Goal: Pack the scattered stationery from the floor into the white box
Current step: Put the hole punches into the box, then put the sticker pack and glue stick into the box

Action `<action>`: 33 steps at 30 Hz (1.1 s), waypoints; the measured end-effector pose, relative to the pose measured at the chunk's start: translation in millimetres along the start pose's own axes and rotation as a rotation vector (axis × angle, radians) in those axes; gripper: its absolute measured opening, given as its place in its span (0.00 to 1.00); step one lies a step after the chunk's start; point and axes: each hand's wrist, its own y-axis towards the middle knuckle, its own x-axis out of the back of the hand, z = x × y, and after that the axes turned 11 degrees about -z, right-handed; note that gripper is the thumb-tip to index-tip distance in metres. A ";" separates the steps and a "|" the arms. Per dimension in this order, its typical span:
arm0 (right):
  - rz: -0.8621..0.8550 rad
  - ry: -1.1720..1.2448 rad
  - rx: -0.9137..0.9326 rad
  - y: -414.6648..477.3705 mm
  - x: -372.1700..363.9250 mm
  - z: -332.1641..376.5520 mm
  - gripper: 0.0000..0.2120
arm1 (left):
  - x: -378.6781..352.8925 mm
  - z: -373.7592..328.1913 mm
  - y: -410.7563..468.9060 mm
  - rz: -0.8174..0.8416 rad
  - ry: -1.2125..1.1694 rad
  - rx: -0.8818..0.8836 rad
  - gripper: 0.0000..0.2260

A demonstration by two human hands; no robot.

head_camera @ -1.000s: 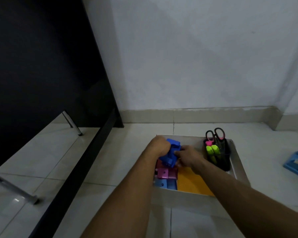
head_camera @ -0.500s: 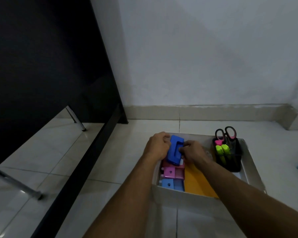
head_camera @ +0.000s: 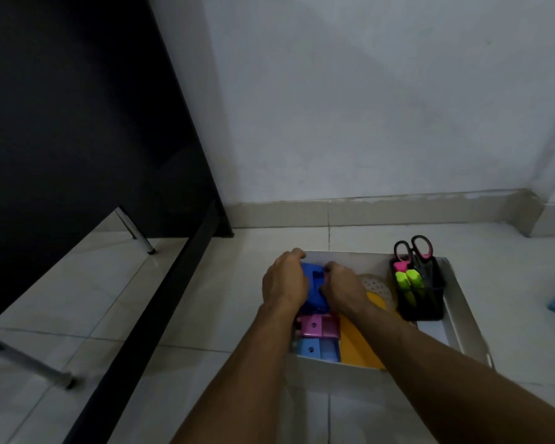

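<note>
Both hands, left hand and right hand, clasp a blue hole punch between them. It sits at the white box's far-left corner, above a pink punch.

A dark-blue stationery piece lies in the white box's far-left corner (pink and light-blue pieces nearer).

Glossy floor tiles are reflecting light; a smooth blue plastic hole punch is sitting in a matt white box.
</note>
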 end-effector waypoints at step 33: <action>-0.502 0.144 -0.180 7.4 196.0 -86.3 0.18 | -43.5 -164.4 -28.0 -0.104 -0.320 -0.296 0.14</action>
